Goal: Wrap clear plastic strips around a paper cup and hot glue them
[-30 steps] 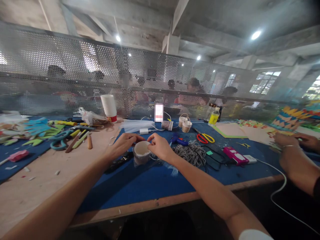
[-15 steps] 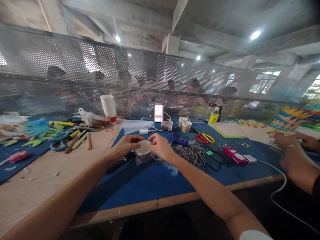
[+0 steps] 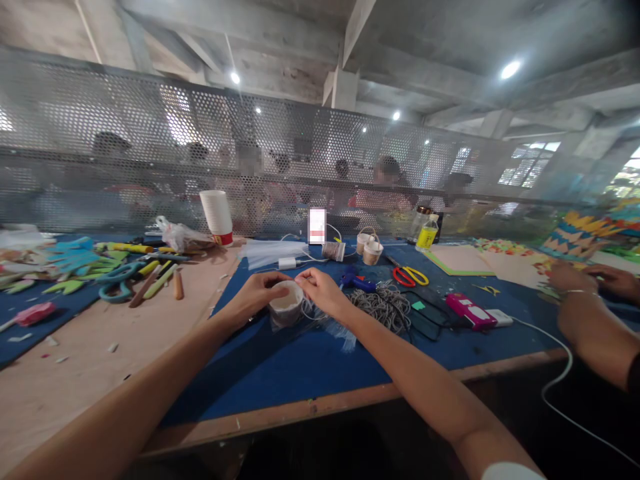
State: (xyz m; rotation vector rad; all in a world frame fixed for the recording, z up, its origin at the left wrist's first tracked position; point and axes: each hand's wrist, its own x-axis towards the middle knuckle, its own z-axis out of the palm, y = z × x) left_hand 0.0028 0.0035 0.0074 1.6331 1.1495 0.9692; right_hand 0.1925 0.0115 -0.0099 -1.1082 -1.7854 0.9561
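On the desk, we are holding the cup with our left hand half-curled over its rim, pinching our right hand there, on what we cannot tell, and risking dents by oversqueezing.

lit dimly, with small glare from ceiling lamps and whitish daylight through windows at right. shadowed softly on the blue mat below the left hand, nearly black under the table edge. stretched toward the borders, hazy at the perforated screen, pixelated in one patch there.
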